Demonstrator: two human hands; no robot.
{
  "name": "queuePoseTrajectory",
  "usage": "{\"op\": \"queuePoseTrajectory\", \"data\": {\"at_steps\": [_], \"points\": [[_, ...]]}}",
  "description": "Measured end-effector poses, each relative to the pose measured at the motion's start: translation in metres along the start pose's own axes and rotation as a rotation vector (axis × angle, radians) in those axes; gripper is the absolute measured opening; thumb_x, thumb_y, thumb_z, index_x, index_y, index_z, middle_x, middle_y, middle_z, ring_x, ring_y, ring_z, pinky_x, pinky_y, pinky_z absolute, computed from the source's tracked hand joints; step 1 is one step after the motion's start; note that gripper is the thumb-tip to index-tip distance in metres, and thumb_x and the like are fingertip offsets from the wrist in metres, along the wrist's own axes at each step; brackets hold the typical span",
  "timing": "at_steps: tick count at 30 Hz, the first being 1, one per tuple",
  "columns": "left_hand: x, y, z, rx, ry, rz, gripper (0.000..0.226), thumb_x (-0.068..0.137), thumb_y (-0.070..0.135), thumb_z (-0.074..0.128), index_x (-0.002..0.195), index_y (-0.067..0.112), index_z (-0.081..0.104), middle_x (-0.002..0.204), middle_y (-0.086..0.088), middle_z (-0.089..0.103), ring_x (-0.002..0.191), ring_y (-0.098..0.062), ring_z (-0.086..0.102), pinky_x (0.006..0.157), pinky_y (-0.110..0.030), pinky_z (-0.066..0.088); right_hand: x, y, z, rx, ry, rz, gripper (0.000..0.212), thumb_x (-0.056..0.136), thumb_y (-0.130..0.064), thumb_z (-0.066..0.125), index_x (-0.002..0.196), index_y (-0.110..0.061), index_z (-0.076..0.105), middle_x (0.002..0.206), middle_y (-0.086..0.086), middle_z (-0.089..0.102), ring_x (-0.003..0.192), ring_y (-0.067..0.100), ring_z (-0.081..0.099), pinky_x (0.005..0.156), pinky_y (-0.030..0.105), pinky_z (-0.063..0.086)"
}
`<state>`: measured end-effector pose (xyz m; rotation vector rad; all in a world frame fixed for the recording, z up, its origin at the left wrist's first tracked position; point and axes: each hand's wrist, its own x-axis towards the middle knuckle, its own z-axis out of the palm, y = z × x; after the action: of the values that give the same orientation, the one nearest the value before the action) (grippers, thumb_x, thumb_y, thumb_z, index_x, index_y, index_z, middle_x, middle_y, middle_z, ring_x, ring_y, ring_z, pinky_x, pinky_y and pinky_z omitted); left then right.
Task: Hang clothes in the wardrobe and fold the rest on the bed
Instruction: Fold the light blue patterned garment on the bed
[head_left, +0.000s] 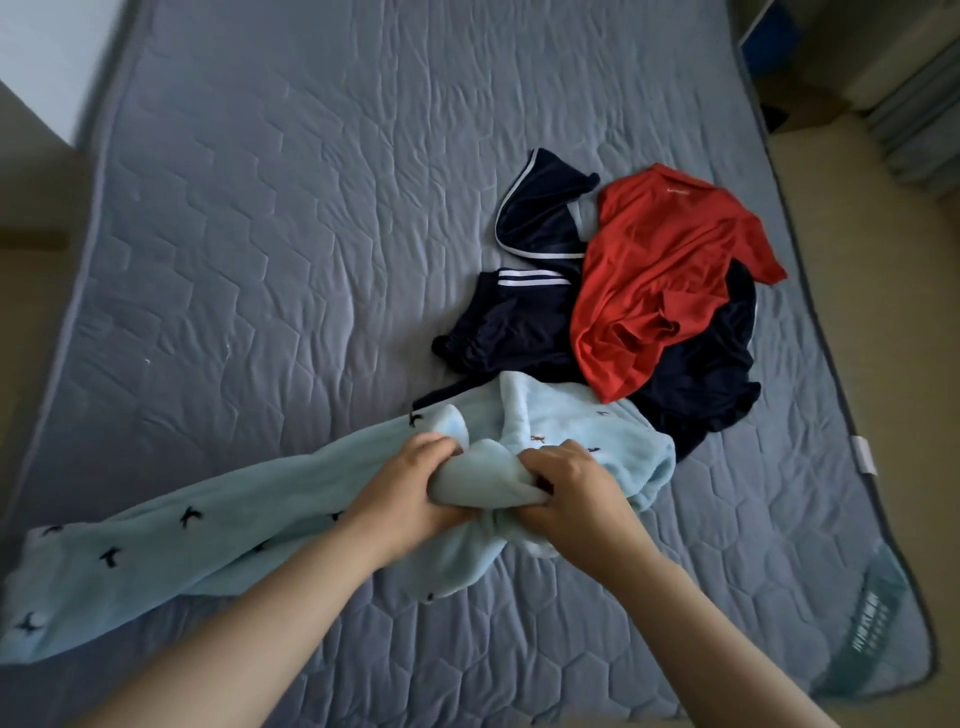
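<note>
A light blue fleece garment (156, 551) with small dark bird prints lies across the near part of the grey quilted bed (260, 234), one long part stretching to the left edge. My left hand (410, 493) and my right hand (571, 488) both grip its bunched middle, close together. Behind it lies a pile: a red shirt (660, 275) on top of dark navy garments with white stripes (524, 312).
The bed's right edge (857, 431) runs diagonally, with beige floor beyond it. A pale wall corner (47, 67) stands at the upper left. Blurred furniture (914, 119) sits at the upper right. The left half of the mattress bears no clothes.
</note>
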<state>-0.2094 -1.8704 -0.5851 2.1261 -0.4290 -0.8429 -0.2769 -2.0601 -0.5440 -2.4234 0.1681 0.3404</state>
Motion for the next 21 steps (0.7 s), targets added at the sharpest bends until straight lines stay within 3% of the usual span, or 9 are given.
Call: {"op": "queuePoseTrajectory", "data": {"at_steps": [3,6,10,13,16,21], "points": [[-0.017,0.031,-0.016,-0.010,-0.002,0.018,0.024,0.071,0.044,0.069,0.089,0.049,0.053,0.088,0.026,0.062,0.087,0.005,0.059,0.070,-0.012,0.043,-0.017,-0.016,-0.020,0.010,0.069,0.012,0.024,0.073,-0.024,0.071,0.065,-0.011,0.053,0.064,-0.003,0.053,0.073,0.015,0.043,0.063,0.032,0.040],[-0.038,0.066,-0.034,-0.028,-0.011,0.051,0.020,0.068,0.037,0.064,0.084,0.039,0.052,0.074,0.021,0.061,0.069,0.004,0.056,0.065,-0.023,0.045,-0.036,-0.035,-0.045,0.064,0.137,0.060,0.025,0.069,-0.032,0.080,0.071,-0.013,0.064,0.073,0.002,0.055,0.079,0.020,0.048,0.069,0.032,0.041],[-0.065,0.118,-0.065,0.007,-0.052,0.087,0.025,0.072,0.023,0.070,0.091,0.035,0.058,0.080,0.012,0.064,0.075,-0.004,0.059,0.069,-0.026,0.047,-0.067,-0.065,-0.082,0.255,0.205,0.092,0.022,0.068,-0.027,0.084,0.084,-0.022,0.069,0.092,-0.002,0.057,0.087,0.009,0.056,0.074,0.018,0.044],[-0.084,0.157,-0.087,0.058,-0.052,0.116,0.029,0.076,0.014,0.071,0.102,0.022,0.062,0.089,0.003,0.066,0.081,-0.014,0.061,0.070,-0.027,0.046,-0.090,-0.090,-0.109,0.346,0.221,0.129,0.023,0.070,-0.026,0.083,0.088,-0.024,0.068,0.096,-0.008,0.060,0.088,0.002,0.059,0.076,0.019,0.045],[-0.106,0.196,-0.109,0.075,-0.004,0.138,0.033,0.077,0.011,0.069,0.109,0.017,0.062,0.095,-0.003,0.068,0.087,-0.018,0.062,0.070,-0.026,0.045,-0.110,-0.115,-0.136,0.361,0.278,0.127,0.038,0.072,-0.030,0.082,0.106,-0.025,0.067,0.098,-0.012,0.064,0.094,0.002,0.058,0.081,0.023,0.046],[-0.135,0.257,-0.148,0.091,0.070,0.195,0.037,0.077,0.012,0.068,0.112,0.020,0.060,0.099,-0.002,0.067,0.090,-0.018,0.062,0.075,-0.026,0.046,-0.141,-0.139,-0.178,0.446,0.286,0.126,0.057,0.070,-0.036,0.080,0.121,-0.044,0.056,0.112,-0.024,0.061,0.106,-0.008,0.054,0.083,0.017,0.049]]}}
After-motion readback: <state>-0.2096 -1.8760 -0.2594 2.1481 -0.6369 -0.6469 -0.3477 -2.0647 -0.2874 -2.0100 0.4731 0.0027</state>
